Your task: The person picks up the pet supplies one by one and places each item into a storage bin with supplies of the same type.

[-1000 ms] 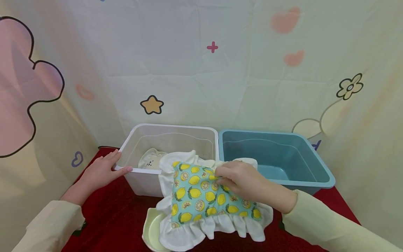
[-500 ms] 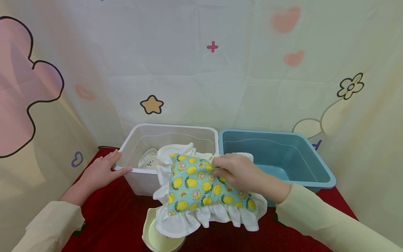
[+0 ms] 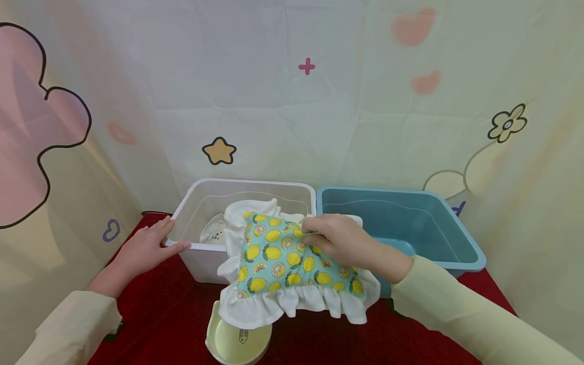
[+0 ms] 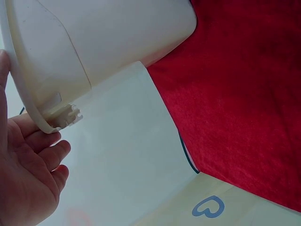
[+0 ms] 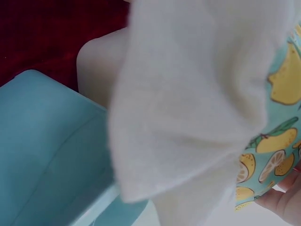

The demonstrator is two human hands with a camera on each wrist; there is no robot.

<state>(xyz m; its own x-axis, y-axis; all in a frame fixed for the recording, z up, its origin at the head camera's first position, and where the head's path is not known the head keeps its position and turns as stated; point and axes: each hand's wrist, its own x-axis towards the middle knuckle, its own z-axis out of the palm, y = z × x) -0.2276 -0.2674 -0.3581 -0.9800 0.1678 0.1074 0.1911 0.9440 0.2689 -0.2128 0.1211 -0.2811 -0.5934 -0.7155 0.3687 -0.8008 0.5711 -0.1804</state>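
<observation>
My right hand [image 3: 339, 238] pinches the upper edge of a small pillow [image 3: 280, 258] with a lemon print on light blue and a white ruffled trim. The pillow hangs tilted in front of the white bin [image 3: 201, 266], its upper ruffle overlapping the bin's opening. In the right wrist view, white ruffle [image 5: 188, 94] covers much of the frame and fingertips [image 5: 273, 200] press the printed cloth. My left hand [image 3: 141, 251] rests on the white bin's front left corner, thumb along the front rim. The left wrist view shows its fingers [image 4: 51, 155] at the rim's corner.
A blue bin [image 3: 456, 238] stands right beside the white one. Inside the white bin lies a whitish item [image 3: 213, 230] with a small dotted face, partly hidden by the pillow. A pale yellow bowl [image 3: 242, 344] sits on the red cloth [image 3: 155, 314] at the front. A patterned curtain [image 3: 274, 91] hangs behind.
My right hand has raised the pillow and moved it slightly left, toward the white bin. More of the pale yellow bowl, with its fishbone print, shows now. My left hand has stayed put.
</observation>
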